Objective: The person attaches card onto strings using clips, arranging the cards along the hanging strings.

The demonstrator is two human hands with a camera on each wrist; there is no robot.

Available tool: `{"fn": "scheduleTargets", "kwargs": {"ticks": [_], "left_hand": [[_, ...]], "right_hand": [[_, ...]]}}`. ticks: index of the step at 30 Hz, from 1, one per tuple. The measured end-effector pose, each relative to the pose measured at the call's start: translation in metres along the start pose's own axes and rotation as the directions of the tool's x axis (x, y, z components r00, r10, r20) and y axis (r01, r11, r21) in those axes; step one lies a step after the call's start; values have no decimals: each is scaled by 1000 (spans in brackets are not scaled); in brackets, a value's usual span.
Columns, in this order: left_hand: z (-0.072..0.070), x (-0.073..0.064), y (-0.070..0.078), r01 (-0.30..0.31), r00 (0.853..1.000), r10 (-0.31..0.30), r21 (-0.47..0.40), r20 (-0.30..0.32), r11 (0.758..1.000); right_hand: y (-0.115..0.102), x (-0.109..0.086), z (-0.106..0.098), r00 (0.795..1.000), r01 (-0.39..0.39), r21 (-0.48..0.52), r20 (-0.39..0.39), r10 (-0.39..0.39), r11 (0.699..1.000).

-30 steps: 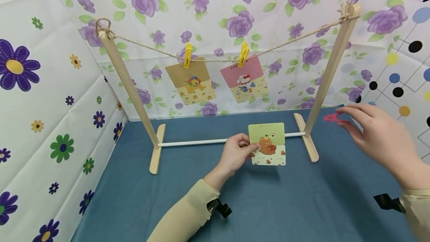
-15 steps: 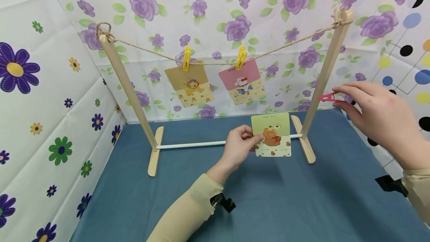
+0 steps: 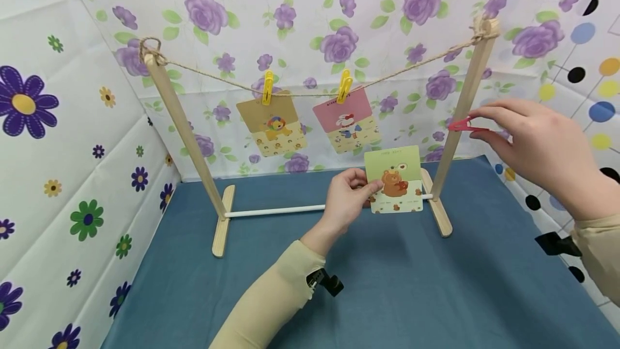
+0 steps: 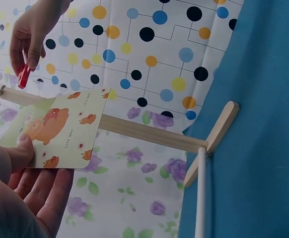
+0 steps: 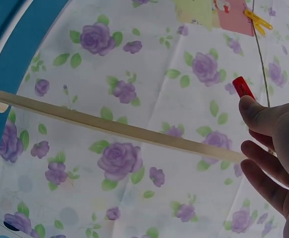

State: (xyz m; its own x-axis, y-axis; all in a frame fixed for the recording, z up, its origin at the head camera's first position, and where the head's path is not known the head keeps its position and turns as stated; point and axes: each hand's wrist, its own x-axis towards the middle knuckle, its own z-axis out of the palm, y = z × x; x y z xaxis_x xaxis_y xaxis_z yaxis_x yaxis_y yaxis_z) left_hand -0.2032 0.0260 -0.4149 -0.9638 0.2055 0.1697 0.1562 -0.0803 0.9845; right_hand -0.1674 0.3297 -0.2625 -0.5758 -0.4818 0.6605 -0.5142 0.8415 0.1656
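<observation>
My left hand (image 3: 346,201) pinches the left edge of a green-and-cream bear card (image 3: 394,179) between thumb and fingers, below the twine (image 3: 411,68). In the left wrist view the same bear card (image 4: 60,130) lies across the fingers with the thumb on top. My right hand (image 3: 537,147) pinches a red clothespin (image 3: 461,125) by its handle end, its tip overlapping the right wooden post (image 3: 467,101) in the head view. Two cards hang from the twine: a tan lion card (image 3: 272,123) and a pink rabbit card (image 3: 347,120), each under a yellow clothespin (image 3: 267,88).
A left wooden post (image 3: 184,131) holds the twine's other end. Each post stands on a wooden foot (image 3: 224,222), and a white rod (image 3: 276,211) joins them low over the blue cloth (image 3: 194,295). Flower-printed sheets (image 3: 300,4) hang behind.
Both hands have risen, the left one carrying the bear card up and slightly right, the right one bringing the red clothespin up and leftward. The head view has shifted slightly.
</observation>
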Motion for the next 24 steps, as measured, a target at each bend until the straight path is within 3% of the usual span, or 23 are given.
{"fn": "scheduleTargets", "kwargs": {"ticks": [6, 24], "left_hand": [[3, 8, 12, -53, 999, 53, -22, 5, 998], [14, 36, 53, -166, 986, 165, -12, -39, 986]], "right_hand": [[9, 15, 0, 1000, 5, 52, -27, -4, 999], [15, 60, -11, 992, 42, 35, -124, -38, 999]]}}
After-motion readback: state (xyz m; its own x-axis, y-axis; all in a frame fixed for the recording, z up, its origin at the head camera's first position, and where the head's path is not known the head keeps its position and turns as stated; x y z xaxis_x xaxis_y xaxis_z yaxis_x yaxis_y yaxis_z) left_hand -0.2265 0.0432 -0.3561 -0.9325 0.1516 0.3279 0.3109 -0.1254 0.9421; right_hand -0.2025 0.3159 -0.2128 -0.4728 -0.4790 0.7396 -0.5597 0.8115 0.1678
